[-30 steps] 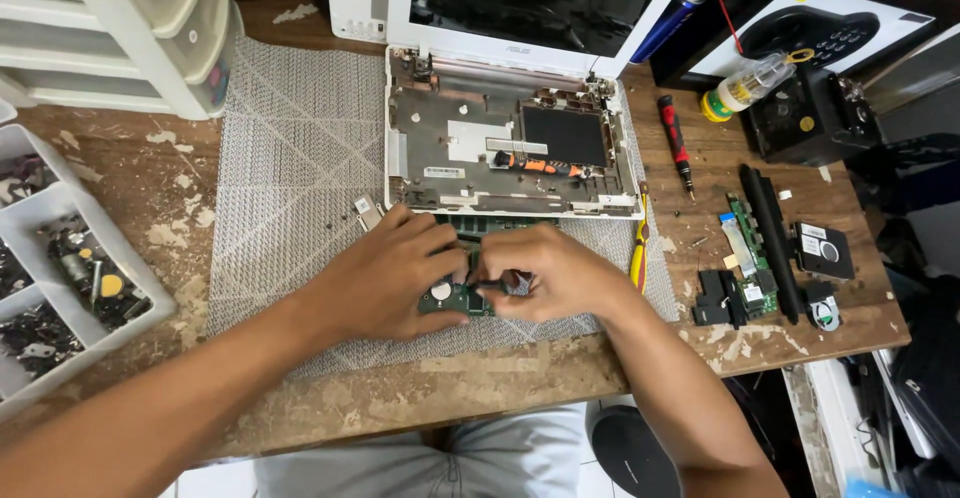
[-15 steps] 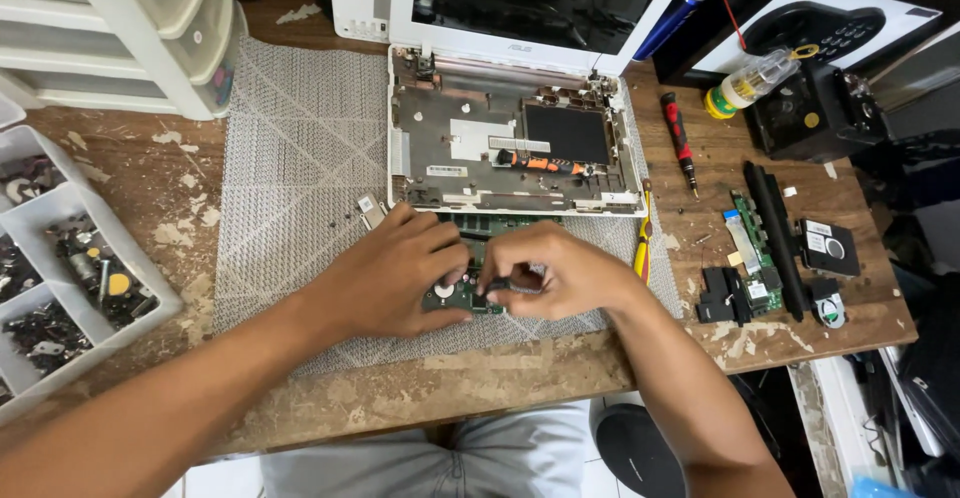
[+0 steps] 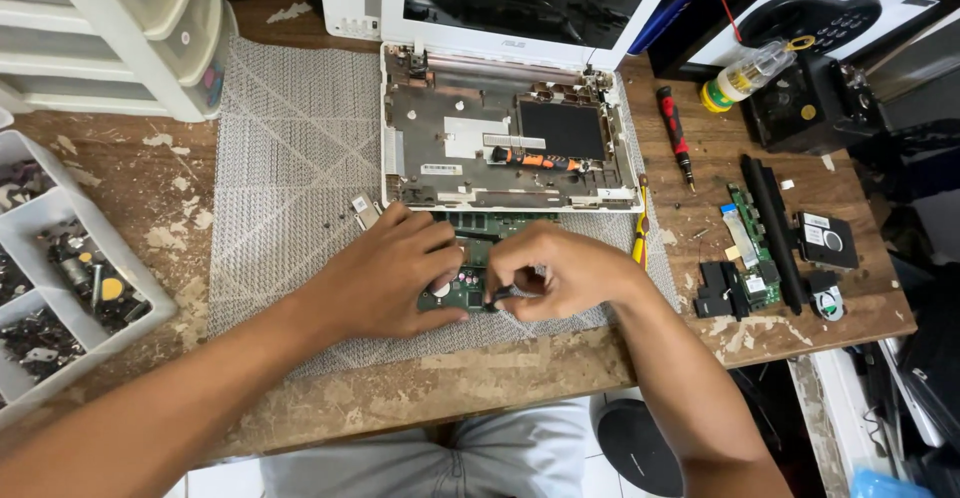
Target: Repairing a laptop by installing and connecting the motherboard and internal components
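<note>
A green circuit board (image 3: 478, 230) lies on the grey mat (image 3: 290, 158) just in front of an opened white laptop base (image 3: 500, 138). My left hand (image 3: 385, 273) rests flat on the board's left part and holds it down. My right hand (image 3: 565, 273) is closed around a small dark tool (image 3: 500, 296) whose tip touches the board near its front edge. Both hands hide most of the board.
A white compartment tray (image 3: 60, 278) of small parts sits at the left, white drawers (image 3: 120, 28) at the back left. On the right lie a red screwdriver (image 3: 675, 133), a yellow-capped bottle (image 3: 745, 73), a black bar (image 3: 775, 228) and several loose laptop parts (image 3: 740, 258).
Both hands stay on the board; my right hand shifts only slightly with the tool. The view has moved a little.
</note>
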